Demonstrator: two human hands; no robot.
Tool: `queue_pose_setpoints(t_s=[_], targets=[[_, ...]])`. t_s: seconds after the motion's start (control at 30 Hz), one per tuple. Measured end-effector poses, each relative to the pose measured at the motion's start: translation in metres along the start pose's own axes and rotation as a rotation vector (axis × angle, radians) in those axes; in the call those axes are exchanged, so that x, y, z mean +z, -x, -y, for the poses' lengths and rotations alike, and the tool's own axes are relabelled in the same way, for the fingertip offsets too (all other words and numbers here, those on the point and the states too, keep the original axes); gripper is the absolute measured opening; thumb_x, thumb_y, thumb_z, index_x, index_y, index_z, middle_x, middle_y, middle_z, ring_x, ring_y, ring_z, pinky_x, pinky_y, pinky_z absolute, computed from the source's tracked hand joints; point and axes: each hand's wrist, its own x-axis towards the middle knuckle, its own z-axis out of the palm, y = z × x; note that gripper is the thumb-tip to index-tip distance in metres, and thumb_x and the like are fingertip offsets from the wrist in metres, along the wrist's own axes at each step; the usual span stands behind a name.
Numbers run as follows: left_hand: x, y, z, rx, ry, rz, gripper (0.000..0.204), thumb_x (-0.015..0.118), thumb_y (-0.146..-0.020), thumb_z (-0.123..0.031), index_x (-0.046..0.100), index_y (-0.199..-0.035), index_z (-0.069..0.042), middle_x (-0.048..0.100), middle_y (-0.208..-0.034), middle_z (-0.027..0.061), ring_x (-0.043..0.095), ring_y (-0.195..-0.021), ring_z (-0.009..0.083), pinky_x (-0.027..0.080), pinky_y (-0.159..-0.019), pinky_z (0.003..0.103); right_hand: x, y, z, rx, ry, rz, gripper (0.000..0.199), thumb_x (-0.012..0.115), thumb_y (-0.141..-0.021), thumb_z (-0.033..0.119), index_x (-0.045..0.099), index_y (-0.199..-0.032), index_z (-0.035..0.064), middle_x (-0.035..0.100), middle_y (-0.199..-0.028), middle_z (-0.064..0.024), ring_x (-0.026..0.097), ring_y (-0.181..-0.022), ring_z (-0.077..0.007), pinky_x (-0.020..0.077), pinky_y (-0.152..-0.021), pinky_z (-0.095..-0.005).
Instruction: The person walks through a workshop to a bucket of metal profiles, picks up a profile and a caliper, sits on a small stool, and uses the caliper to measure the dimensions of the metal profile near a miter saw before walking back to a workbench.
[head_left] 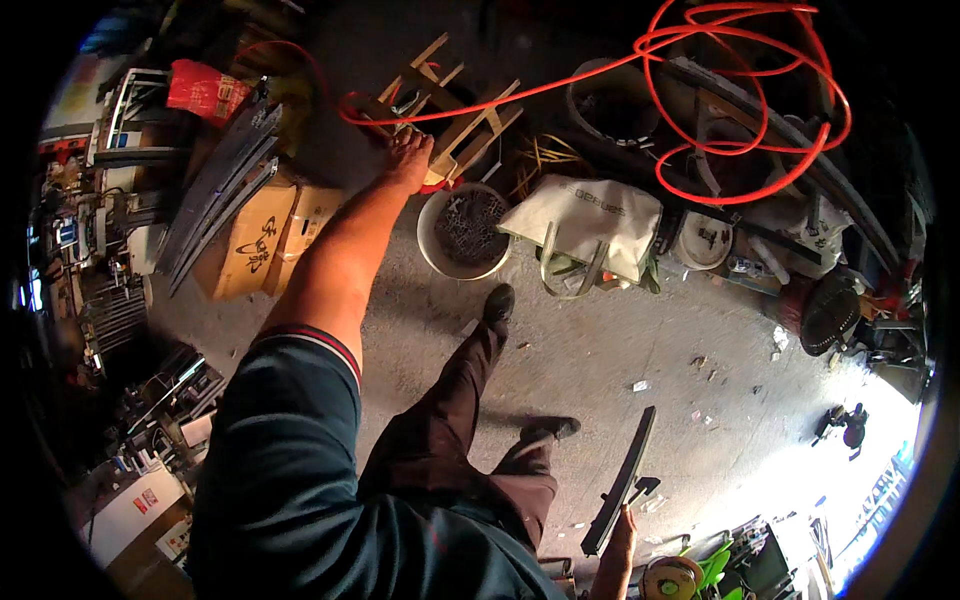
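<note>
My left arm stretches forward, and my left hand is closed at the side of a light wooden frame with leg-like bars, perhaps an overturned stool. What its curled fingers hold is hidden; an orange-red hose passes close by, and something red shows beneath the hand. Low on the right, my right hand is wrapped round a long dark bar with a small piece jutting from its side. The bar points up and away, tilted.
A white bucket of small dark pieces stands below the wooden frame. Beside it lies a pale cloth bag. Cardboard boxes and dark long strips stand at left. Small scraps litter the concrete floor.
</note>
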Motion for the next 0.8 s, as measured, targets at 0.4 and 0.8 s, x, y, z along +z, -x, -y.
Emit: queue_pose_setpoints(t_s=[0.4, 0.8], targets=[[-0.012, -0.06, 0.043, 0.389, -0.02, 0.246, 0.062, 0.075, -0.068, -0.014, 0.056, -0.128, -0.011, 0.054, -0.132, 0.0124, 0.043, -0.134, 0.0334, 0.029, -0.116, 0.049, 0.114, -0.038, 0.033, -0.095, -0.036, 0.132, 0.035, 0.053, -0.102, 0.035, 0.059, -0.123, 0.0082, 0.069, -0.093, -0.0067, 0.064, -0.067, -0.0161, 0.0548, -0.061, -0.0306], [-0.189, -0.095, 0.032, 0.377, -0.107, 0.92, 0.073, 0.089, -0.06, -0.027, 0.062, -0.124, -0.004, 0.064, -0.127, 0.0169, 0.06, -0.12, 0.0313, 0.047, -0.1, 0.04, 0.104, 0.005, 0.036, -0.145, -0.223, 0.179, 0.037, 0.059, -0.099, 0.029, 0.057, -0.126, 0.0034, 0.068, -0.104, -0.0064, 0.064, -0.079, -0.0137, 0.0515, -0.068, -0.0278]])
